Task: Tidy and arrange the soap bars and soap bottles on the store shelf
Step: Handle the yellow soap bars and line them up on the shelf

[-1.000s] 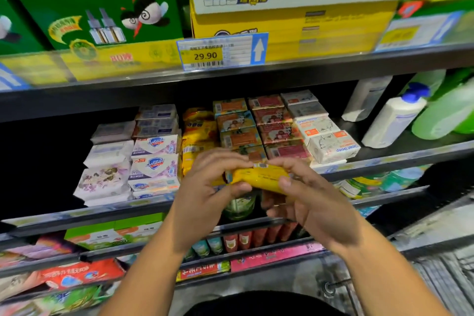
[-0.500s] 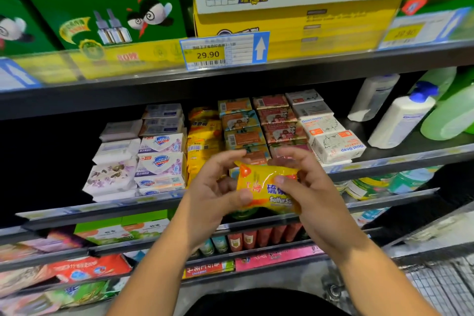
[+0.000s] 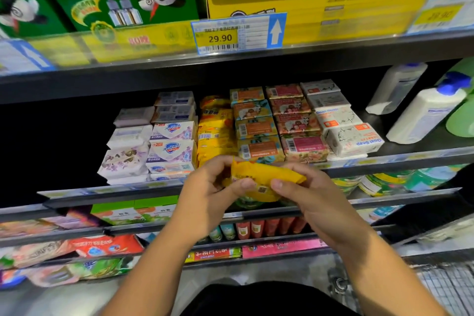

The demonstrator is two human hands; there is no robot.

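In front of the soap shelf (image 3: 400, 158), just below its row of yellow packs (image 3: 215, 128), your left hand (image 3: 205, 197) and right hand (image 3: 315, 197) both pinch the yellow soap bar (image 3: 266, 174). It is probably light and firm, with a slippery wrapper, so hold the short ends. Its long axis runs left to right, the right end slightly lower.

We've got a dark open stretch of shelf (image 3: 415, 154) left of the white soap stack (image 3: 128, 151). From the yellow packs (image 3: 215, 126) to the goat soap boxes (image 3: 354, 138), the columns sit touching. A narrower gap runs between those boxes and the white bottles (image 3: 425, 113). The upper shelf (image 3: 333, 59) overhangs everything.
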